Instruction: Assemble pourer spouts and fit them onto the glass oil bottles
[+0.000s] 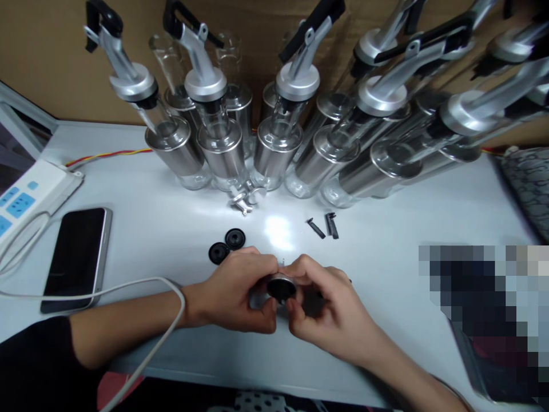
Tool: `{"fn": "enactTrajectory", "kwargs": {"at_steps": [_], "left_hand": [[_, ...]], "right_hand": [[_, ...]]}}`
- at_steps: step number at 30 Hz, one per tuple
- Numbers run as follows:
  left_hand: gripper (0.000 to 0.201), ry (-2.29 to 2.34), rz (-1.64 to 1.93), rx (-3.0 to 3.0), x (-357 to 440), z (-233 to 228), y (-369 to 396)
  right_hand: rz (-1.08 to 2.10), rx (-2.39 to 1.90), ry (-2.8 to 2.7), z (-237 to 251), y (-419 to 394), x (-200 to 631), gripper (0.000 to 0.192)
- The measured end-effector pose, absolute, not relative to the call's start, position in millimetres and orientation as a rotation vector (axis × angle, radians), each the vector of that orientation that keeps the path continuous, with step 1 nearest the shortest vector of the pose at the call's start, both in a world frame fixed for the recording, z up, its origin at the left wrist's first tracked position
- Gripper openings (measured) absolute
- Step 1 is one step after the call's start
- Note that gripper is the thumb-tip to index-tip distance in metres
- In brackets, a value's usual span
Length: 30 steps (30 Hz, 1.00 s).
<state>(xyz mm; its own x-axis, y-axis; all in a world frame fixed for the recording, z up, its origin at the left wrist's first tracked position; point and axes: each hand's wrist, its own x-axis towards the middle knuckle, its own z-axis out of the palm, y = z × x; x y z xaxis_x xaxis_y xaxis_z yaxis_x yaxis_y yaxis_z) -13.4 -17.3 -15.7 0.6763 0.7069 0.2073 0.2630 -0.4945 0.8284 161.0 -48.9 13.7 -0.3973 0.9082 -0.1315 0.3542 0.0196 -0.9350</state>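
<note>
Silver-rimmed cap point(282, 288) | held over pale table point(141, 229) | brown panel point(55, 74) behind bottles point(274, 151)

- Your left hand point(246, 289) and right hand point(330, 312) together hold a metal-rimmed black piece point(281, 288) over the table point(163, 240).
- Just beyond your left hand, two black discs point(235, 238) lie side by side.
- Past them, metal spouts point(242, 201) lie near the glass bottles point(223, 163), which stand in rows.
- Farther right, you have two black levers point(331, 225), lying apart.
- A white cable point(180, 303) crosses your left wrist and a phone point(75, 257).
</note>
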Motion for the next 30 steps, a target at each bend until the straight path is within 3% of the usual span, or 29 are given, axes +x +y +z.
{"fn": "enactTrajectory", "kwargs": {"at_steps": [8,15,25,30], "left_hand": [[0.009,0.764,0.72,1.908,-15.7,-16.2,-16.5],[0.025,0.655,0.984,1.809,-16.1,-18.1,-13.3],[0.027,0.692,0.912,1.723,-14.1,-19.7,-13.9],[0.028,0.713,0.894,1.799,-14.1,-17.2,-12.0]], "right_hand": [[1.418,-1.25,-1.728,9.4,-49.3,165.8,0.018],[0.986,-1.167,-1.796,2.6,-41.2,172.3,0.023],[0.791,-1.21,-1.974,16.5,-34.9,183.8,0.02],[0.289,-1.586,-1.959,5.7,-30.7,191.9,0.014]]}}
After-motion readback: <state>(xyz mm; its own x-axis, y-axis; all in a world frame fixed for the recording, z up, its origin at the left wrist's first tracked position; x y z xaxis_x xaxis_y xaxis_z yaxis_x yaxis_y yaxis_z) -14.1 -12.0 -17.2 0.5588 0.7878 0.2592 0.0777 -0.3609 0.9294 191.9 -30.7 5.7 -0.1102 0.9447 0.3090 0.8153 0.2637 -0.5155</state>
